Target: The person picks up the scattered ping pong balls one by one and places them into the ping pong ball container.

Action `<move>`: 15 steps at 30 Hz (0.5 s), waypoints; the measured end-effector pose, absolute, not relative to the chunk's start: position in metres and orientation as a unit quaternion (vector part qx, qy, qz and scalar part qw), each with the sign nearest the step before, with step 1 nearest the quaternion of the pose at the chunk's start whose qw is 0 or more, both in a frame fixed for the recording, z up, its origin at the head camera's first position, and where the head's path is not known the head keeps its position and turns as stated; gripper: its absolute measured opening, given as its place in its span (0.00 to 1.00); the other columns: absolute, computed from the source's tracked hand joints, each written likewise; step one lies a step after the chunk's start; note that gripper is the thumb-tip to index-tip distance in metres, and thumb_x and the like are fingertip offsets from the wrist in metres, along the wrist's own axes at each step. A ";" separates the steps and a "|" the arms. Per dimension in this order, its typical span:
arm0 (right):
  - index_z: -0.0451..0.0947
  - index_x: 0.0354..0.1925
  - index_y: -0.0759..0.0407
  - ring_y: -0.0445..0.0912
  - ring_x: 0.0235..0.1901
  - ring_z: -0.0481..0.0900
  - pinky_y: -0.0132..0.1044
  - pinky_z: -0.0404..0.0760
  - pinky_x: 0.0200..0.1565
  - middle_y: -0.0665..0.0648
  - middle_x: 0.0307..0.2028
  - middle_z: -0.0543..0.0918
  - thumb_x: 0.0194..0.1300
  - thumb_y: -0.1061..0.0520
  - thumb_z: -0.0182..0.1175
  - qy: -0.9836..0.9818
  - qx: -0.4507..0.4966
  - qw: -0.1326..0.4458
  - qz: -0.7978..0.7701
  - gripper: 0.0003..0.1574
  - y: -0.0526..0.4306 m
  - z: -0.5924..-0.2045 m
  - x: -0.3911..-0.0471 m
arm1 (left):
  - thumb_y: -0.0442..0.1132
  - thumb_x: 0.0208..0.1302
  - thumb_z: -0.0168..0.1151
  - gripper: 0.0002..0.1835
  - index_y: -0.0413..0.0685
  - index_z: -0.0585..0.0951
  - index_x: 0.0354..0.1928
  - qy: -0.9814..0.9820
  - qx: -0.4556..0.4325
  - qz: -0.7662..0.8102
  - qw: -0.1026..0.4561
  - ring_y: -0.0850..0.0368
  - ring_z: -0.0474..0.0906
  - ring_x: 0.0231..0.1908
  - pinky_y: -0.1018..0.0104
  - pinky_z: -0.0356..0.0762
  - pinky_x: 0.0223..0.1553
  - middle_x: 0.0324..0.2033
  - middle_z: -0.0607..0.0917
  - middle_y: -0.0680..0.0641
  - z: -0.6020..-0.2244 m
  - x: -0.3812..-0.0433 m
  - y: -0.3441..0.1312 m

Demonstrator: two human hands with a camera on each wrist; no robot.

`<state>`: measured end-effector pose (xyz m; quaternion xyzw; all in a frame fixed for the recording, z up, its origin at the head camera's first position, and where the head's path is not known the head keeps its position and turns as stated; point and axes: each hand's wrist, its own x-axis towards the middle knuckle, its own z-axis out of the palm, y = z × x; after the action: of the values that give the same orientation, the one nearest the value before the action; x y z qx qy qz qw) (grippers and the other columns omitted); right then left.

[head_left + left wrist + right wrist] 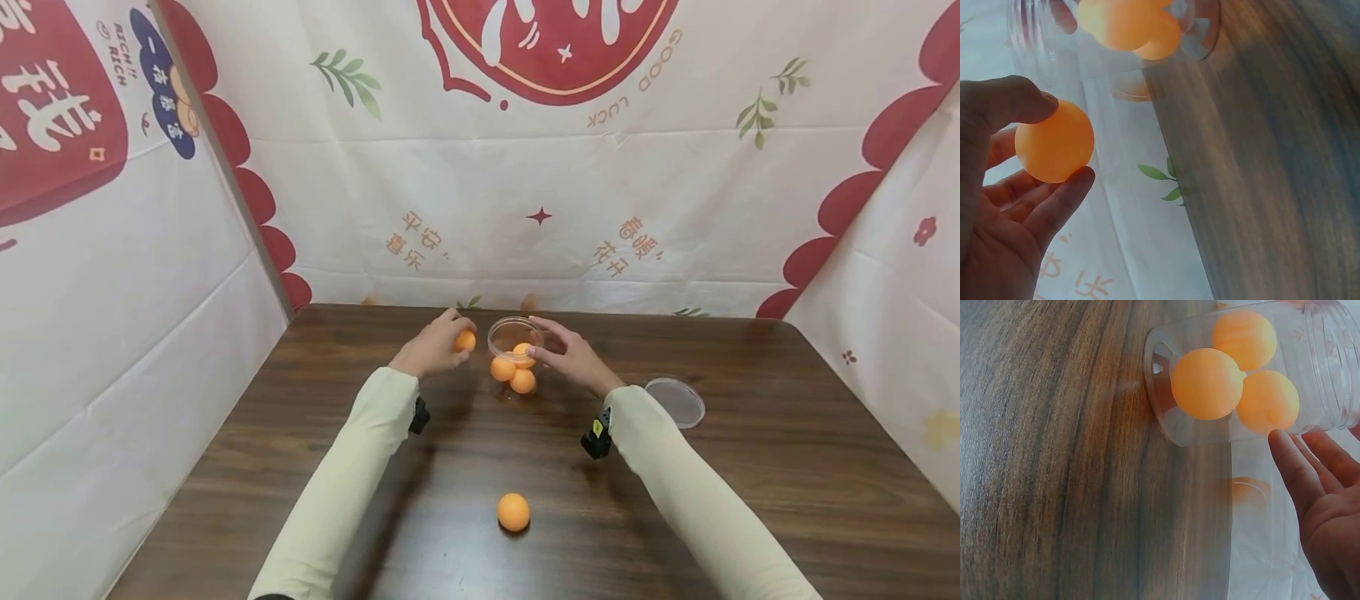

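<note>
Between the thumb and fingers of my left hand (432, 346) is an orange ping-pong ball (1055, 141), held just left of a clear plastic jar (513, 335). The jar stands upright on the table with its mouth uncovered. Inside it, ping-pong balls (1207, 384) lie stacked, three of them visible through the wall. My right hand (573, 357) holds the jar from the right near the rim, thumb at the front and fingers farther back. Another orange ping-pong ball (513, 512) rests on the table toward me.
A round clear lid (677, 402) lies flat on the brown wooden table (360, 533), beside my right forearm. Printed white cloth (465, 183) hangs behind the table's far edge and along both sides.
</note>
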<state>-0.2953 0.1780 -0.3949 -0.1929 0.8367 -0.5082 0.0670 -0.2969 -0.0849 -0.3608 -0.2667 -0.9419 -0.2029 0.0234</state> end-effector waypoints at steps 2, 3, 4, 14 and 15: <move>0.56 0.72 0.51 0.60 0.59 0.72 0.52 0.78 0.52 0.69 0.66 0.66 0.68 0.49 0.58 0.834 -0.192 0.069 -0.512 0.40 0.178 -0.394 -0.295 | 0.35 0.61 0.63 0.19 0.41 0.77 0.55 -0.941 -0.271 -0.200 0.023 0.51 0.74 0.42 0.58 0.76 0.45 0.49 0.74 0.42 -0.357 -0.300 -0.084; 0.56 0.73 0.51 0.61 0.60 0.72 0.53 0.78 0.53 0.69 0.66 0.65 0.68 0.50 0.58 0.833 -0.190 0.070 -0.515 0.40 0.178 -0.393 -0.295 | 0.36 0.61 0.63 0.19 0.42 0.77 0.55 -0.942 -0.270 -0.197 0.022 0.51 0.74 0.43 0.58 0.76 0.46 0.49 0.75 0.42 -0.356 -0.301 -0.083; 0.55 0.73 0.51 0.61 0.60 0.71 0.54 0.77 0.53 0.69 0.66 0.65 0.68 0.50 0.58 0.831 -0.188 0.070 -0.518 0.40 0.178 -0.393 -0.295 | 0.36 0.62 0.63 0.19 0.42 0.77 0.55 -0.943 -0.271 -0.193 0.021 0.50 0.74 0.43 0.58 0.76 0.46 0.49 0.75 0.42 -0.354 -0.302 -0.082; 0.57 0.72 0.50 0.60 0.60 0.72 0.51 0.78 0.53 0.68 0.65 0.66 0.67 0.49 0.59 0.837 -0.179 0.073 -0.512 0.40 0.176 -0.393 -0.296 | 0.37 0.63 0.61 0.20 0.42 0.75 0.57 -0.943 -0.273 -0.187 0.037 0.51 0.73 0.45 0.59 0.75 0.48 0.50 0.75 0.43 -0.336 -0.311 -0.071; 0.57 0.72 0.50 0.60 0.60 0.72 0.51 0.79 0.52 0.69 0.65 0.66 0.67 0.49 0.59 0.837 -0.179 0.072 -0.511 0.40 0.176 -0.393 -0.297 | 0.37 0.63 0.61 0.20 0.41 0.74 0.57 -0.942 -0.276 -0.188 0.040 0.51 0.73 0.45 0.59 0.75 0.48 0.51 0.75 0.42 -0.335 -0.311 -0.069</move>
<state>-0.2968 0.1758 -0.3935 -0.1795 0.8373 -0.5114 0.0722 -0.3107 -0.0694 -0.3352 -0.2756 -0.9419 -0.1880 0.0395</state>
